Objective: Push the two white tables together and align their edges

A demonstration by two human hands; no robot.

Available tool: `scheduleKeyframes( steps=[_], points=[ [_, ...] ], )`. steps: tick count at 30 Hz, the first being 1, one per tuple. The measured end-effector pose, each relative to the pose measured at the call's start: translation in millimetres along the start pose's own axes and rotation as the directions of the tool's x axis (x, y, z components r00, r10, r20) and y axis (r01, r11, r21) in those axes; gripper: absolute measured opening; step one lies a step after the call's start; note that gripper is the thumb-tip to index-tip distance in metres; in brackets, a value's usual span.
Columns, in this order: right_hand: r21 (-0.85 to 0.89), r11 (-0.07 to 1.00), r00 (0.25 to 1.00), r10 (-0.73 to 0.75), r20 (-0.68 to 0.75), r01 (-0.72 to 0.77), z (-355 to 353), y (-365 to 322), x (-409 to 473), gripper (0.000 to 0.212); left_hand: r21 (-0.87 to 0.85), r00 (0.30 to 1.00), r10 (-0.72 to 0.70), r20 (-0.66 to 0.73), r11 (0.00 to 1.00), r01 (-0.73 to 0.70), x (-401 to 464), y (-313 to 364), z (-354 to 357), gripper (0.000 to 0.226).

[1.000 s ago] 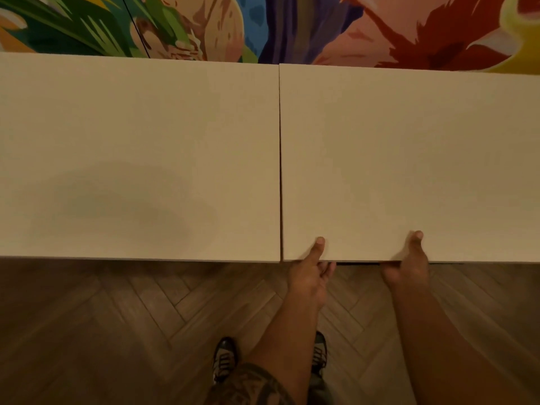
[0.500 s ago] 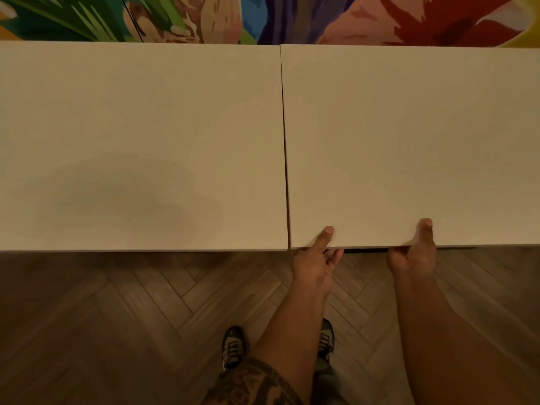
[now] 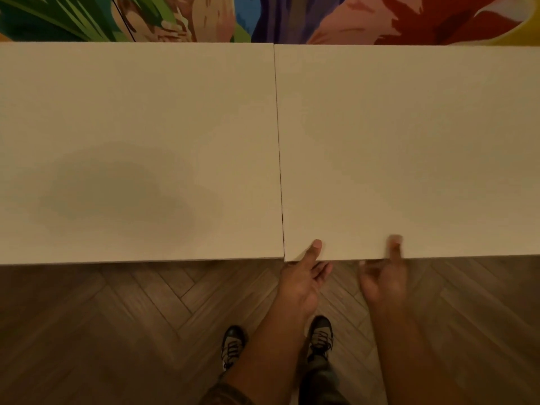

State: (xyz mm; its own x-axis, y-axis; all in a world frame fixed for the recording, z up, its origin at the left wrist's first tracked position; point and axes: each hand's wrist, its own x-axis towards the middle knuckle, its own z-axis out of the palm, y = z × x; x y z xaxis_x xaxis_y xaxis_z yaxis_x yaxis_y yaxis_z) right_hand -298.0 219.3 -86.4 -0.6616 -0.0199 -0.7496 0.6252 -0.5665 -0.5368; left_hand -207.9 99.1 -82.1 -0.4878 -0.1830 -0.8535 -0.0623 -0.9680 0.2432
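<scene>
Both tables run with their long sides across my view, and the thin dark seam (image 3: 279, 153) between them points straight away from me toward the colourful mural (image 3: 263, 16). The left table (image 3: 140, 127) lies left of that seam, the right table (image 3: 409, 135) right of it, touching or very nearly so. My left hand (image 3: 304, 276) grips the right table's near edge just right of the seam, thumb on top, fingers curled beneath. My right hand (image 3: 382, 276) is blurred; half a second ago it clamped the edge farther right, and now its fingers look loosened, thumb barely on top. The near edges sit almost flush, the left table's a shade closer to me. Both tops are plain, matte white.
</scene>
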Motion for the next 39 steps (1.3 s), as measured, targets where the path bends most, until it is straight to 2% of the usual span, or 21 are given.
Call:
scheduleKeyframes(
  steps=[3, 5, 8, 10, 15, 19, 27, 32, 39],
  points=[
    [-0.051, 0.988, 0.970, 0.156, 0.189, -0.149, 26, 52, -25, 0.034, 0.017, 0.998, 0.063, 0.007, 0.998, -0.063, -3, 21, -18, 0.052],
    [-0.059, 0.979, 0.950, 0.203, 0.237, -0.194, 41, 80, -39, 0.030, -0.003, 0.993, 0.120, 0.010, 0.993, -0.120, -5, 36, -30, 0.063],
    [-0.027, 0.969, 0.941, 0.246, 0.233, -0.246, 52, 114, -54, 0.050, -0.119, 0.982, 0.188, -0.015, 0.975, -0.189, -7, 59, -46, 0.066],
    [0.002, 0.962, 0.938, 0.265, 0.223, -0.272, 57, 131, -61, 0.058, -0.207, 0.982, 0.186, -0.020, 0.960, -0.186, -5, 69, -53, 0.061],
    [-0.018, 0.968, 0.951, 0.251, 0.179, -0.252, 69, 137, -63, 0.046, -0.189, 0.985, 0.168, -0.046, 0.967, -0.174, -1, 73, -56, 0.067],
    [-0.016, 0.980, 0.972, 0.200, 0.119, -0.200, 72, 137, -62, 0.050, -0.158, 0.981, 0.182, -0.064, 0.969, -0.190, 0, 74, -57, 0.064],
    [-0.020, 0.983, 0.982, 0.182, 0.059, -0.181, 81, 139, -63, 0.040, -0.164, 0.982, 0.187, -0.041, 0.968, -0.191, 2, 71, -55, 0.062],
    [-0.077, 0.982, 0.982, 0.176, 0.073, -0.170, 90, 137, -59, 0.041, -0.148, 0.985, 0.173, 0.007, 0.974, -0.170, 4, 72, -60, 0.060],
    [-0.116, 0.974, 0.970, 0.211, 0.123, -0.197, 69, 126, -51, 0.046, -0.172, 0.978, 0.205, -0.038, 0.963, -0.208, -2, 71, -53, 0.049]
  ],
)
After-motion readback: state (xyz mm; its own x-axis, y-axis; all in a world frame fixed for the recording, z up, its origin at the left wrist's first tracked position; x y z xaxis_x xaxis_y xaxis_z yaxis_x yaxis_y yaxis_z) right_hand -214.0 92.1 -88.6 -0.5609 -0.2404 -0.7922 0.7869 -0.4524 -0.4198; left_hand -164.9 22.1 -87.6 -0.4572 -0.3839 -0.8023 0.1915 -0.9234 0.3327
